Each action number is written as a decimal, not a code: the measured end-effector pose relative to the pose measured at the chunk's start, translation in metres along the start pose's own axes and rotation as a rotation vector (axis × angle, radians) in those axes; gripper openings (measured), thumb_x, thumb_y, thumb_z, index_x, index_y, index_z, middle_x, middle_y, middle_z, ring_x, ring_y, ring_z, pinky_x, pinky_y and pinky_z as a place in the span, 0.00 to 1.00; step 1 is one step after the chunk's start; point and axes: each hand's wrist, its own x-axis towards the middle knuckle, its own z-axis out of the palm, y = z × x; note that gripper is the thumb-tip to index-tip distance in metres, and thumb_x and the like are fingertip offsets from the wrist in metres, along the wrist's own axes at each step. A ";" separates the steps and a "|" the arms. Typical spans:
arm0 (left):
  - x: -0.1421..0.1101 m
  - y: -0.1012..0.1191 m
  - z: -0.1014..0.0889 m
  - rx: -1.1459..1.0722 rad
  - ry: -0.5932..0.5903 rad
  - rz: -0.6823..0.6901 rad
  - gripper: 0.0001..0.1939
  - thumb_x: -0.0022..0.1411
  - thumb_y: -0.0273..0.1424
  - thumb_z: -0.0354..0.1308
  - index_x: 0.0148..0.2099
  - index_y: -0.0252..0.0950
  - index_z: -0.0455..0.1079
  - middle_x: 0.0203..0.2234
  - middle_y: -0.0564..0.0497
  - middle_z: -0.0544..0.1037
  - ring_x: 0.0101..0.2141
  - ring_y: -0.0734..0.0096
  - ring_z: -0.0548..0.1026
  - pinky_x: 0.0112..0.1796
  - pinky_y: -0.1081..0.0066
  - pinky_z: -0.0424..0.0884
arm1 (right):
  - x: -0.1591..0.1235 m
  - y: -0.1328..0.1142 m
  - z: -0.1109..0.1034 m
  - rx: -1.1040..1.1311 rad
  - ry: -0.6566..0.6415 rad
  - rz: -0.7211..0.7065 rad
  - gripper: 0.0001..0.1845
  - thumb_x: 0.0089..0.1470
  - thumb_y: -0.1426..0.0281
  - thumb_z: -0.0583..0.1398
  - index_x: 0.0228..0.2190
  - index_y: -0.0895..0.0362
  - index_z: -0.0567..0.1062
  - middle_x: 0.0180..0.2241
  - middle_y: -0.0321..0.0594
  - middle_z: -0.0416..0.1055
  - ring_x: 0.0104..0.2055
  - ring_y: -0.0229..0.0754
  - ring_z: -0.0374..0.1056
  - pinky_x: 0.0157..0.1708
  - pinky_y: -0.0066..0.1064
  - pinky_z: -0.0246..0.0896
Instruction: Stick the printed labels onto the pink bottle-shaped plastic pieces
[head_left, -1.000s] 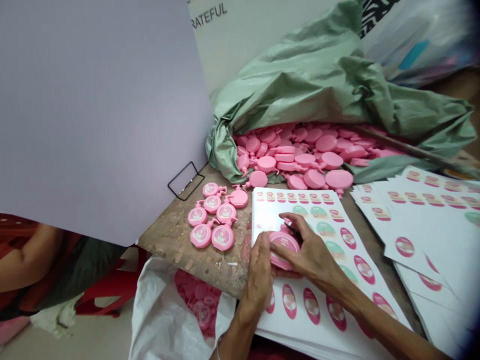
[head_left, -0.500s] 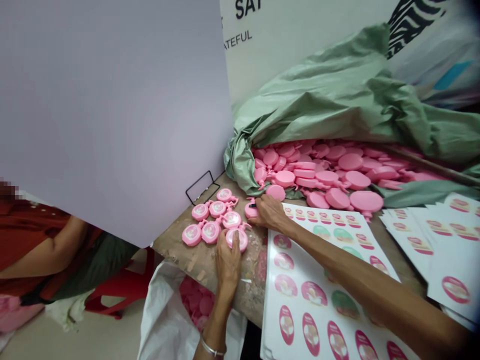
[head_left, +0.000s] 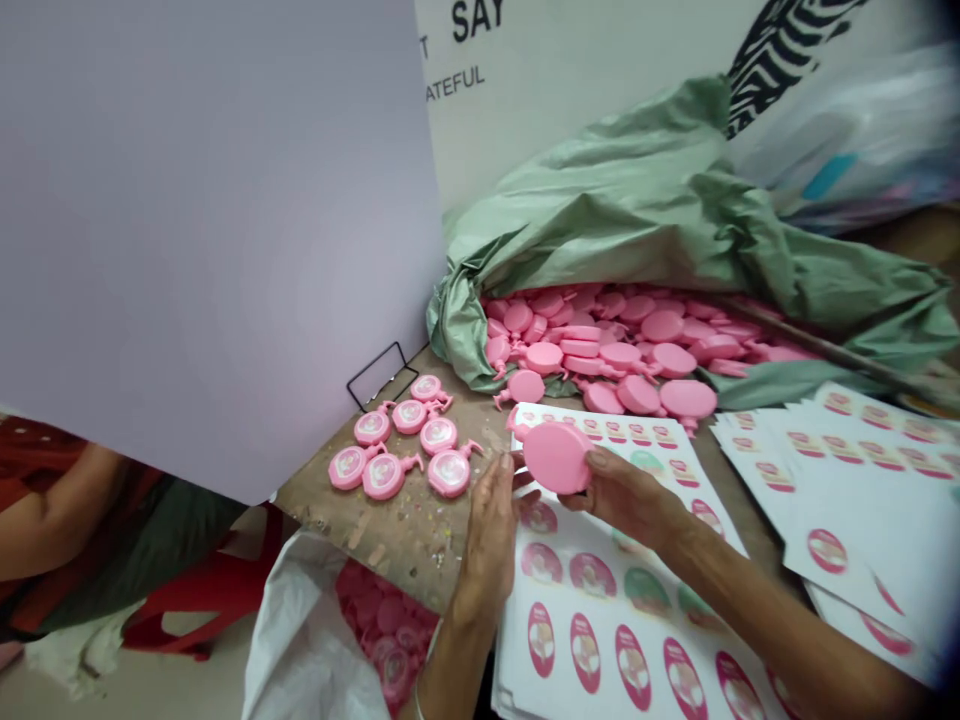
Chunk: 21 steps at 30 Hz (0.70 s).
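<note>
Both hands hold a plain pink plastic bottle-shaped piece (head_left: pixel 556 457) just above a label sheet (head_left: pixel 559 590).

The left hand (head_left: pixel 491 535) and right hand (head_left: pixel 626 497) are partly open, gripping its rim with their fingertips. Its bare face tilts up, its spout points up and left, and its long axis runs down to the right. A loose grip could let the smooth rim slip, dropping it onto the sheet or the labelled pieces (head_left: pixel 450 472) on the counter (head_left: pixel 405 530).

A lavender board (head_left: pixel 210 230) stands beside a crumpled green sack (head_left: pixel 600 215), a red chair (head_left: pixel 202 590) below.
</note>
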 end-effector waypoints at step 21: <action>0.025 0.015 -0.011 -0.284 0.069 -0.261 0.14 0.50 0.21 0.64 0.42 0.32 0.70 0.31 0.49 0.79 0.32 0.69 0.79 0.39 0.66 0.77 | -0.034 0.040 0.005 -1.194 0.396 -0.288 0.09 0.61 0.67 0.52 0.32 0.55 0.70 0.31 0.40 0.73 0.35 0.46 0.64 0.36 0.38 0.52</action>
